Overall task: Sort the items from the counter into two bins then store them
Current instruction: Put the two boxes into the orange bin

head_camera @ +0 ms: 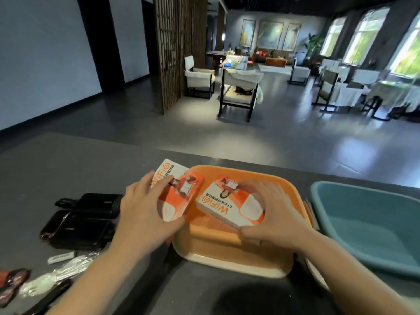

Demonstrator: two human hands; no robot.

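Note:
An orange bin (pixel 236 253) stands on the dark counter in front of me, and a blue bin (pixel 372 226) stands to its right. My right hand (pixel 270 214) grips an orange-and-white WiFi box (pixel 225 208) over the inside of the orange bin. A second, matching WiFi box (pixel 176 189) is held by my left hand (pixel 143 205) above the bin's left rim, tilted. The blue bin looks empty as far as it shows.
Left of the orange bin lie two black cases (pixel 77 226), a small white stick (pixel 61 257), clear plastic wrapping (pixel 56 275) and a dark red item (pixel 13 281). The counter's far edge (pixel 227 159) drops to a room with chairs (pixel 238 92) and tables.

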